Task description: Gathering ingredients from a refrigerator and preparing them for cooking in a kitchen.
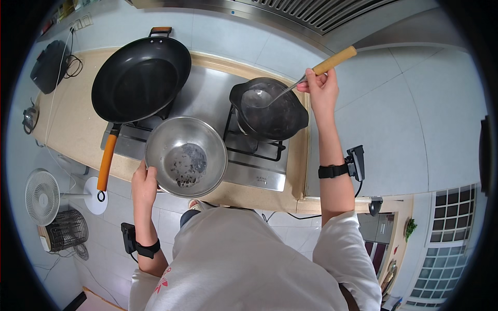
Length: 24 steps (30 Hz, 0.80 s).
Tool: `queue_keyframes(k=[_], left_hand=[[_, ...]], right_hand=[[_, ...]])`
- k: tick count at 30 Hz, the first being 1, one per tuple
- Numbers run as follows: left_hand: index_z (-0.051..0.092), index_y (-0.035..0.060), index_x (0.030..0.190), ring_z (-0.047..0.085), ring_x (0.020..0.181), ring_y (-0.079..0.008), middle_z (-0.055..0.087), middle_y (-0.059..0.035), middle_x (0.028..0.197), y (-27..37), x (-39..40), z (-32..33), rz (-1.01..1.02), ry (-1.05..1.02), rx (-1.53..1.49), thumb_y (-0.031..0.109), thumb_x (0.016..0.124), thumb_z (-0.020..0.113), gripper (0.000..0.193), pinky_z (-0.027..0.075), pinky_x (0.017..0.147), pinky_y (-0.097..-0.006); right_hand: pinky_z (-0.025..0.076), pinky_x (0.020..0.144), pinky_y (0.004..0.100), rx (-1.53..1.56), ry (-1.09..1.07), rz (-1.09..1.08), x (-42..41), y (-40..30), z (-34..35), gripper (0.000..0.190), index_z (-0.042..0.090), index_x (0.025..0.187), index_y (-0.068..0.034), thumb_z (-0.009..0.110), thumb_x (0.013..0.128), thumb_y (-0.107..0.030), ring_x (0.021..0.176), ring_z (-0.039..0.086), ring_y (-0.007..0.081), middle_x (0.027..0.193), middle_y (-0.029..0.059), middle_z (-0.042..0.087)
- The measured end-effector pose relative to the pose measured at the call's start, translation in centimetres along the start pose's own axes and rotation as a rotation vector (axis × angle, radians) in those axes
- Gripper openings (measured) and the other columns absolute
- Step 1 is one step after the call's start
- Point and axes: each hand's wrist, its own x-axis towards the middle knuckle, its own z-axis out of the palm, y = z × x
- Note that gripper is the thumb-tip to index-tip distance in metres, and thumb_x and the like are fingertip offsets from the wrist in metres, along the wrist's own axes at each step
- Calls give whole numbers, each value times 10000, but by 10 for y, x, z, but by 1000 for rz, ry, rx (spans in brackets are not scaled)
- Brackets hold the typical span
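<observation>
My left hand [144, 184] grips the rim of a stainless steel bowl [159, 144], which I hold over the front edge of the stove. Dark bits and a little liquid lie at the bowl's bottom. With my right hand [323, 93] I hold a metal ladle by the lower end of its wooden handle [334, 60]. The ladle's round head [256, 98] is inside a black pot [290, 120] on the right burner. Faint steam seems to hang over the pot, so its contents are hard to make out.
A large black frying pan [146, 83] sits on the left burner, its orange handle [107, 163] jutting past the counter edge. Farther left are a black appliance [49, 66], a glass lid [30, 116] and a white fan [42, 197]. A range hood [295, 15] overhangs the back.
</observation>
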Motion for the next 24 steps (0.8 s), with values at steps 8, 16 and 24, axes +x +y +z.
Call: queue_keyframes(k=[8, 16, 24], left_hand=[[564, -30, 1144, 634, 659, -263, 627, -224, 764, 8, -2, 0, 29, 0, 23, 195, 811, 419, 427, 491, 645, -359], [566, -22, 1145, 623, 595, -238, 622, -196, 711, 11, -3, -1, 34, -13, 21, 179, 810, 430, 414, 487, 574, -349], [568, -9, 1147, 622, 597, -249, 621, -205, 706, -1, -1, 2, 49, -4, -16, 187, 808, 433, 414, 481, 592, -352]], right_hand=[[544, 492, 249, 52, 51, 28, 3, 9, -8, 194, 441, 950, 38, 588, 886, -71, 537, 634, 147, 675, 91, 583], [533, 487, 242, 40, 21, 21, 7, 14, -13, 190, 433, 943, 34, 577, 894, -80, 530, 629, 143, 674, 93, 588], [524, 485, 237, -3, 20, -7, 8, 10, -7, 190, 440, 932, 34, 583, 889, -84, 534, 621, 124, 676, 78, 579]])
